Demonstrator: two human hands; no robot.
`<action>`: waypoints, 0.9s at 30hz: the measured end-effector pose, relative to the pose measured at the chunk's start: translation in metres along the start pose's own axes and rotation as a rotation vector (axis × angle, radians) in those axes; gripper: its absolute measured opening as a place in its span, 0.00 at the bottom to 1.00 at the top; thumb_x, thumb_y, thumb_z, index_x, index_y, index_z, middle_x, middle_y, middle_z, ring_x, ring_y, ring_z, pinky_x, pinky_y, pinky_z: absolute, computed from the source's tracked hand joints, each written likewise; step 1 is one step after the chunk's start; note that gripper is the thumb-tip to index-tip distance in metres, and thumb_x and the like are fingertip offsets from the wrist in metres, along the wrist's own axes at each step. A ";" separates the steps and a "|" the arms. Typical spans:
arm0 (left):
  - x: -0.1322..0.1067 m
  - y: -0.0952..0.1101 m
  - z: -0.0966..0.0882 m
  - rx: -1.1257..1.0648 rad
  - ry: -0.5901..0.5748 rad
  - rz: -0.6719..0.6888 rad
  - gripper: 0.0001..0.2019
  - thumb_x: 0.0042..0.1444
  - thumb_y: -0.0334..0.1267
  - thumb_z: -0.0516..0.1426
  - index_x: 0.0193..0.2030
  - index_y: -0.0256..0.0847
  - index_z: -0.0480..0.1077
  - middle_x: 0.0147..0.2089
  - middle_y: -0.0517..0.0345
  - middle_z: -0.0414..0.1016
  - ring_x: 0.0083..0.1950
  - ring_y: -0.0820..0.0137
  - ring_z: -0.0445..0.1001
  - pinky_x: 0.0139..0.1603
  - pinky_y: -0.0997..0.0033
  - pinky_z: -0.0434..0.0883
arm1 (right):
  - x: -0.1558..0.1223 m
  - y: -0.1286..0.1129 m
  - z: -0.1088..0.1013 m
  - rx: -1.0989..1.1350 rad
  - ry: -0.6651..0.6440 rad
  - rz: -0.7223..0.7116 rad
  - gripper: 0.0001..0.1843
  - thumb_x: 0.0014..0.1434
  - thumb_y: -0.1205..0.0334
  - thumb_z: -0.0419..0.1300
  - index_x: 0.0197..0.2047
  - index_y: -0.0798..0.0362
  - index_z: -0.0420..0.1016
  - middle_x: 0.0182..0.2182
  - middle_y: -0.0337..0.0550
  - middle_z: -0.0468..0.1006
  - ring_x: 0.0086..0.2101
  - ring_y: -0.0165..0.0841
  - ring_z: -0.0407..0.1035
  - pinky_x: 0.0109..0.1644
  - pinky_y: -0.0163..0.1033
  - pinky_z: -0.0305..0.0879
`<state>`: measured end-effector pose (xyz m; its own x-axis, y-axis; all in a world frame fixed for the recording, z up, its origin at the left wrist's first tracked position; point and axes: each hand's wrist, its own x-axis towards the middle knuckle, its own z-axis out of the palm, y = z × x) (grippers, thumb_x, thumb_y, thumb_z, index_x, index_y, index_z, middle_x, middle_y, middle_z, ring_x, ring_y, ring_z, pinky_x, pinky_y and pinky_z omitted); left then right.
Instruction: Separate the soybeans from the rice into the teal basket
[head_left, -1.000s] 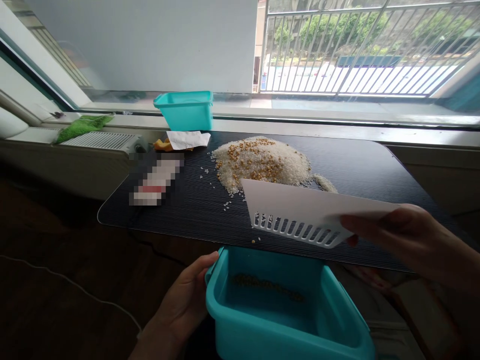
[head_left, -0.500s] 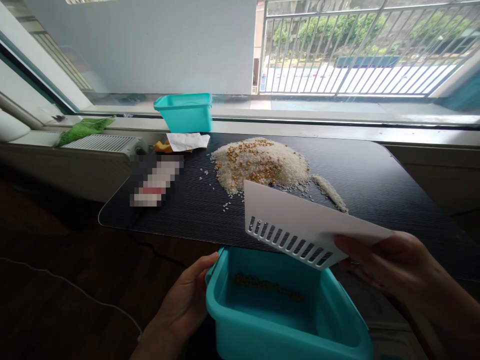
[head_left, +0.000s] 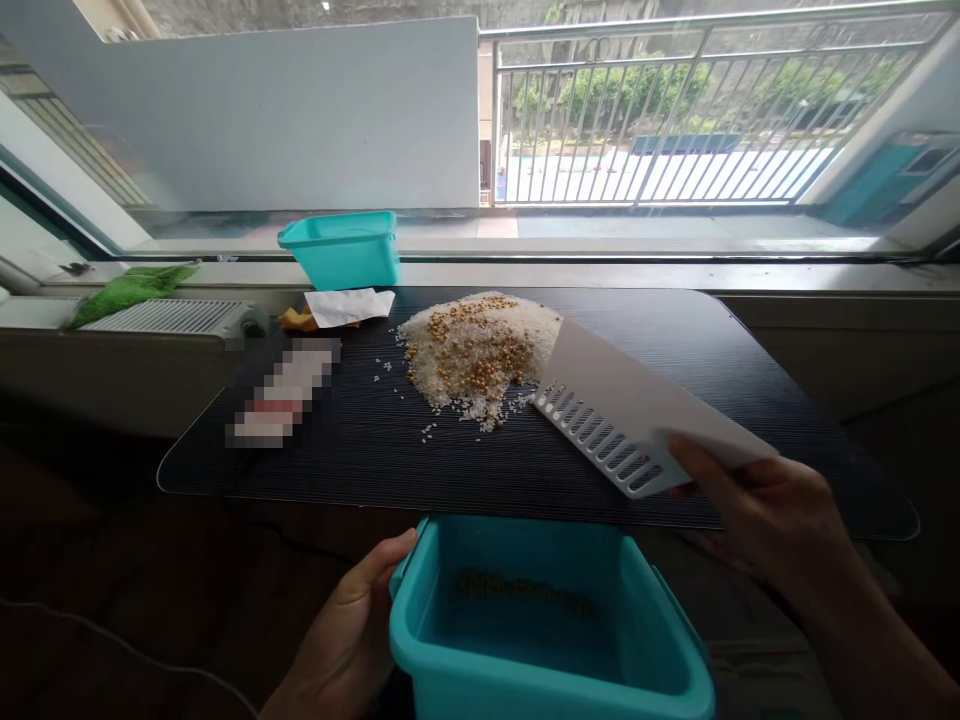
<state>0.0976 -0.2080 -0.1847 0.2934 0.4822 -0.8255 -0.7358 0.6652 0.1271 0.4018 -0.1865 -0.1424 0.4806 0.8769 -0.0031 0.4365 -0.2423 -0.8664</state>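
White slotted scoop (head_left: 615,395) is gripped by R hand (head_left: 772,510), w/ its tip at the right edge of mixed grain pile (head_left: 480,350) on dark table (head_left: 322,480); contact can't be told. Teal bin (head_left: 551,668) is held at its left side by L hand (head_left: 349,615), near table's front edge, w/ some yellowish grains (head_left: 525,590) inside.

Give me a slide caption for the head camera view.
Right hand holds a slotted white scoop by a grain pile; left hand grips a teal bin.
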 end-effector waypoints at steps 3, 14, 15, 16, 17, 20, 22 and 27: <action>-0.002 -0.001 0.003 -0.001 -0.018 0.001 0.14 0.57 0.28 0.53 0.21 0.34 0.70 0.16 0.58 0.72 0.18 0.75 0.72 0.23 0.76 0.71 | 0.004 -0.006 -0.009 -0.099 0.083 0.005 0.16 0.43 0.48 0.65 0.16 0.50 0.75 0.12 0.39 0.75 0.23 0.40 0.75 0.22 0.38 0.69; -0.002 -0.006 0.006 0.043 -0.019 0.019 0.12 0.56 0.27 0.54 0.23 0.34 0.71 0.17 0.59 0.72 0.20 0.75 0.72 0.27 0.75 0.73 | 0.016 -0.002 0.013 -0.044 0.062 -0.049 0.15 0.44 0.48 0.64 0.19 0.51 0.77 0.17 0.40 0.79 0.23 0.38 0.75 0.24 0.38 0.68; -0.002 -0.007 0.008 0.064 -0.011 0.035 0.12 0.57 0.28 0.54 0.23 0.33 0.71 0.18 0.58 0.73 0.20 0.74 0.72 0.27 0.75 0.72 | 0.019 -0.002 0.012 -0.064 0.088 -0.047 0.15 0.45 0.48 0.63 0.20 0.52 0.77 0.17 0.40 0.79 0.23 0.38 0.75 0.24 0.38 0.68; -0.002 -0.009 0.010 0.081 -0.003 0.049 0.12 0.57 0.28 0.54 0.22 0.33 0.71 0.18 0.58 0.73 0.20 0.74 0.72 0.26 0.75 0.72 | 0.021 -0.002 0.009 -0.085 0.114 -0.040 0.15 0.45 0.48 0.63 0.21 0.52 0.78 0.17 0.40 0.79 0.23 0.38 0.75 0.25 0.38 0.68; -0.002 -0.010 0.011 0.092 0.004 0.055 0.13 0.57 0.28 0.54 0.21 0.34 0.70 0.17 0.58 0.72 0.20 0.74 0.72 0.25 0.75 0.71 | 0.024 -0.003 0.006 -0.105 0.134 -0.030 0.15 0.46 0.48 0.63 0.21 0.53 0.78 0.17 0.41 0.79 0.23 0.38 0.75 0.25 0.38 0.67; 0.000 -0.012 0.013 0.101 0.006 0.052 0.14 0.57 0.28 0.53 0.21 0.34 0.69 0.17 0.58 0.72 0.20 0.74 0.72 0.27 0.74 0.72 | 0.028 -0.007 -0.004 -0.153 0.181 -0.012 0.15 0.45 0.50 0.63 0.18 0.53 0.76 0.15 0.41 0.77 0.23 0.38 0.74 0.25 0.38 0.65; 0.001 -0.014 0.012 0.100 -0.004 0.038 0.12 0.57 0.28 0.54 0.22 0.34 0.70 0.18 0.57 0.73 0.22 0.73 0.73 0.30 0.72 0.73 | 0.029 -0.010 -0.010 -0.174 0.213 -0.004 0.15 0.44 0.51 0.64 0.16 0.52 0.75 0.14 0.41 0.76 0.23 0.38 0.73 0.24 0.38 0.65; 0.006 -0.021 0.014 0.139 -0.037 0.019 0.08 0.56 0.31 0.55 0.28 0.32 0.73 0.24 0.54 0.77 0.26 0.70 0.75 0.34 0.69 0.73 | 0.025 -0.010 -0.025 -0.203 0.252 0.031 0.14 0.40 0.50 0.65 0.15 0.51 0.75 0.12 0.41 0.74 0.21 0.39 0.72 0.21 0.38 0.64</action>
<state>0.1228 -0.2110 -0.1848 0.3042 0.5147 -0.8016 -0.6505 0.7270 0.2200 0.4282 -0.1725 -0.1209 0.6582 0.7435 0.1182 0.5495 -0.3672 -0.7505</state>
